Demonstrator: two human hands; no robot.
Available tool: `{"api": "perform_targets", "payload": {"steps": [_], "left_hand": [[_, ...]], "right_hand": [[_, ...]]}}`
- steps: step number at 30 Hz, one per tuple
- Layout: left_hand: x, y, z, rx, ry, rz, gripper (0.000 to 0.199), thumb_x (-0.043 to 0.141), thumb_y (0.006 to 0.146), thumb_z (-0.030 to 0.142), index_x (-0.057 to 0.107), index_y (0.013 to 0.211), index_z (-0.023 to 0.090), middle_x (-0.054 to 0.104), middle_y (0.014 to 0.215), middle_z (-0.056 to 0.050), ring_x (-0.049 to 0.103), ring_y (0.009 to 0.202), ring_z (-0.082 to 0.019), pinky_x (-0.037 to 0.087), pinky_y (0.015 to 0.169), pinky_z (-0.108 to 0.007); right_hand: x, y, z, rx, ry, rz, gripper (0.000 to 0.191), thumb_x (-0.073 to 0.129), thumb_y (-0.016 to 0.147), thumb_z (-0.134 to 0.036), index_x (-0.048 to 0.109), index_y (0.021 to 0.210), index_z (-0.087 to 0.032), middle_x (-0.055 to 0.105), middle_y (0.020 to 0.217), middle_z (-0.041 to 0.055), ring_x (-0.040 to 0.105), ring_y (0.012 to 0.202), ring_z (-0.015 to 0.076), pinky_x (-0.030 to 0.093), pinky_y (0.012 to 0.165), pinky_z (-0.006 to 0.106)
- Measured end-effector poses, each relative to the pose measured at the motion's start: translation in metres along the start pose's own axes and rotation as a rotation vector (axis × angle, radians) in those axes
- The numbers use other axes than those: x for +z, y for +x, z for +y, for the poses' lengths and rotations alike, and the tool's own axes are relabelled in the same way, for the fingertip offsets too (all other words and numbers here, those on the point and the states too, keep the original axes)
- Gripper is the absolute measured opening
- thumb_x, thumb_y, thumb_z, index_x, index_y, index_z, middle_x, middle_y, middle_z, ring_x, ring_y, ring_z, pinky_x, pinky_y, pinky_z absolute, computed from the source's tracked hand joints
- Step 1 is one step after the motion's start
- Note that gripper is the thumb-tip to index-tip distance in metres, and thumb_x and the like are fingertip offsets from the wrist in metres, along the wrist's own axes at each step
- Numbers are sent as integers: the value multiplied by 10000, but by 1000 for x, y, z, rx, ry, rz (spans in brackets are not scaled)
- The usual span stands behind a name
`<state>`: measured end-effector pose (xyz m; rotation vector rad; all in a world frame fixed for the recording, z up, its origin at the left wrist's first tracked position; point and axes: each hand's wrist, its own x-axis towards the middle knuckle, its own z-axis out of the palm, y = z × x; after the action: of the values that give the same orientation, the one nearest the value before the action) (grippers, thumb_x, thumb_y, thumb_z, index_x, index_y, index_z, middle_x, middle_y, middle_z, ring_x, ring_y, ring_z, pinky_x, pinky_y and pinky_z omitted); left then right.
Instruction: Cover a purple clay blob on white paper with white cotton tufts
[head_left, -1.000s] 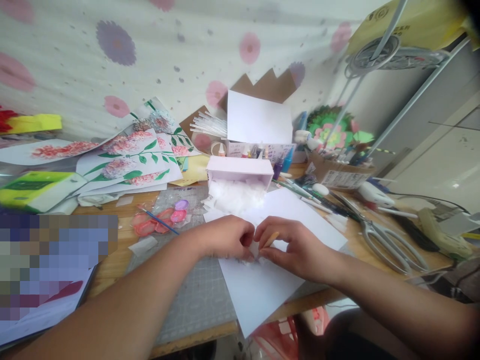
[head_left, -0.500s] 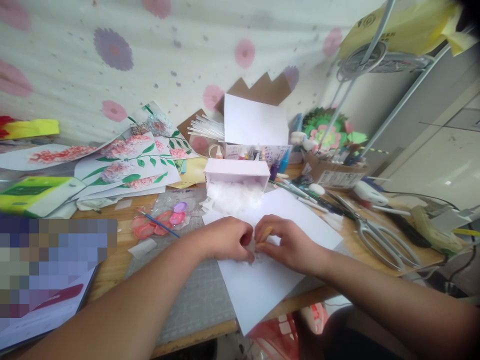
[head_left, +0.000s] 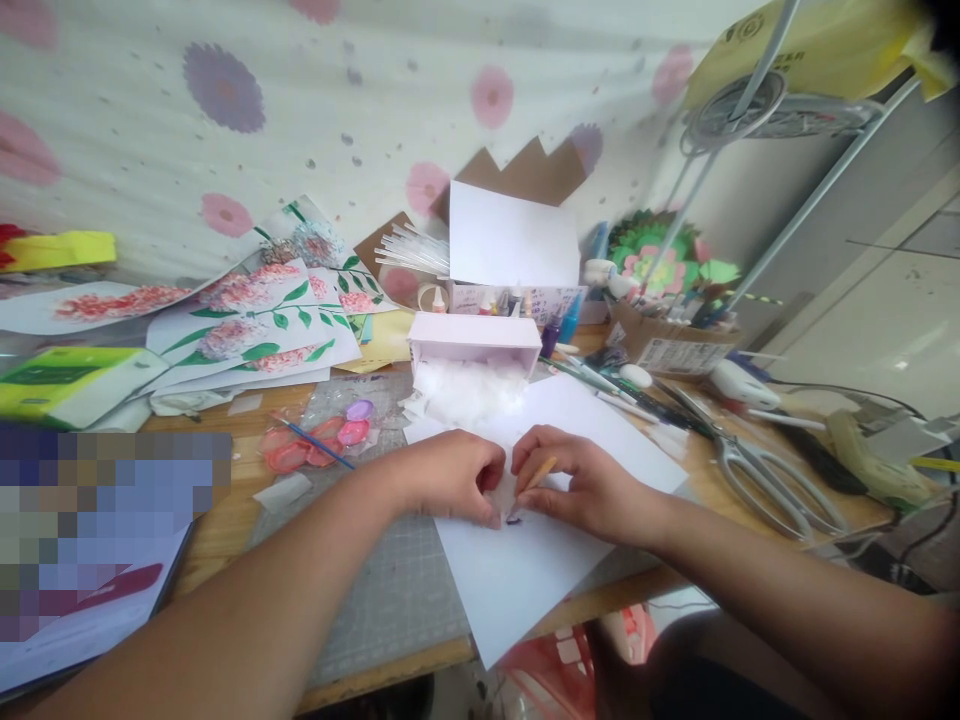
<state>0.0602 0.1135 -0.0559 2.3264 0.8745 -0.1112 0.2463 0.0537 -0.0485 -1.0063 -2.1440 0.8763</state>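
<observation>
Over the white paper point(head_left: 517, 590), my two hands meet at their fingertips. My left hand point(head_left: 454, 475) is closed in a pinch on a small whitish piece point(head_left: 504, 493), whose kind I cannot make out. In my right hand point(head_left: 574, 480) a short tan wooden stick point(head_left: 541, 470) is held between thumb and fingers, its tip down at the whitish piece. A small dark mark shows under the fingertips. Just beyond the hands, fluffy white cotton point(head_left: 476, 395) spills from an open pale pink box point(head_left: 474, 333).
A grey cutting mat point(head_left: 390, 600) lies under the paper. Large scissors point(head_left: 757, 480) and several pens lie to the right. On the left are a tablet point(head_left: 142, 610), a tissue pack point(head_left: 75, 385), flower paintings point(head_left: 255, 320) and a blue brush point(head_left: 319, 442).
My right fingers have shifted slightly, and more of the wooden stick shows, tilted up to the right. The dark mark below the fingertips now shows. My left hand stays nearly in place.
</observation>
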Motion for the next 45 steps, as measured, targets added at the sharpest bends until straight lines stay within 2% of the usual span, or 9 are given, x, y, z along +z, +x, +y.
{"api": "perform_targets", "payload": {"steps": [4, 9, 15, 22, 30, 34, 39, 42, 45], "left_hand": [[0, -2, 4, -15, 18, 7, 433, 679, 509, 534, 543, 775, 220, 574, 717, 24, 511, 605, -144, 334, 472, -222], [7, 0, 2, -28, 40, 67, 378, 598, 598, 563, 524, 721, 214, 562, 664, 29, 500, 568, -132, 316, 478, -231], [8, 1, 0, -50, 40, 63, 265, 588, 610, 444, 467, 668, 215, 528, 632, 59, 460, 550, -111, 270, 447, -222], [8, 1, -1, -51, 4, 54, 232, 576, 622, 412, 471, 665, 210, 518, 640, 57, 456, 565, -106, 275, 466, -218], [9, 2, -4, -47, -28, 52, 229, 583, 632, 419, 481, 684, 221, 521, 625, 66, 479, 564, -108, 288, 445, -210], [7, 1, -2, -58, -31, 38, 243, 583, 632, 436, 496, 690, 217, 539, 649, 57, 488, 573, -114, 292, 453, -216], [7, 1, -3, -54, -32, 47, 277, 584, 631, 470, 530, 708, 210, 562, 652, 34, 497, 587, -132, 305, 485, -229], [9, 3, -6, -36, -68, 48, 252, 573, 653, 448, 539, 732, 211, 580, 680, 25, 512, 617, -142, 323, 501, -228], [10, 4, -9, -19, -62, 45, 221, 563, 665, 423, 547, 744, 217, 586, 694, 25, 518, 617, -143, 325, 495, -228]], "right_hand": [[3, 2, 3, 16, 33, 53, 64, 648, 701, -108, 623, 673, -160, 590, 827, 56, 560, 800, 154, 460, 747, 300], [-1, 7, 5, 68, 113, 75, 73, 654, 698, -158, 611, 639, -164, 597, 804, 44, 569, 779, 154, 455, 755, 311], [-29, 10, 25, 300, 144, 370, 143, 609, 727, -262, 580, 633, -158, 626, 759, 30, 572, 718, 151, 438, 681, 285], [-29, 11, 36, 457, -33, 278, 132, 583, 724, -292, 600, 716, -161, 675, 773, 32, 584, 658, 141, 417, 571, 239], [-17, 15, 33, 422, -202, 265, 130, 545, 767, -283, 584, 682, -193, 679, 648, -1, 630, 614, 144, 457, 612, 261], [-21, 11, 8, 436, 29, 298, 148, 585, 751, -297, 563, 676, -172, 673, 647, 15, 657, 640, 155, 492, 626, 272], [-19, 1, -27, 297, 514, 94, 199, 640, 714, -321, 529, 661, -164, 659, 669, 18, 666, 648, 171, 527, 633, 308], [-10, -1, -29, 322, 516, 38, 159, 621, 735, -299, 549, 705, -160, 658, 655, 17, 660, 643, 162, 525, 629, 298], [0, -2, -23, 273, 283, 23, 85, 577, 763, -221, 566, 706, -159, 659, 695, 25, 638, 661, 149, 505, 623, 278]]}}
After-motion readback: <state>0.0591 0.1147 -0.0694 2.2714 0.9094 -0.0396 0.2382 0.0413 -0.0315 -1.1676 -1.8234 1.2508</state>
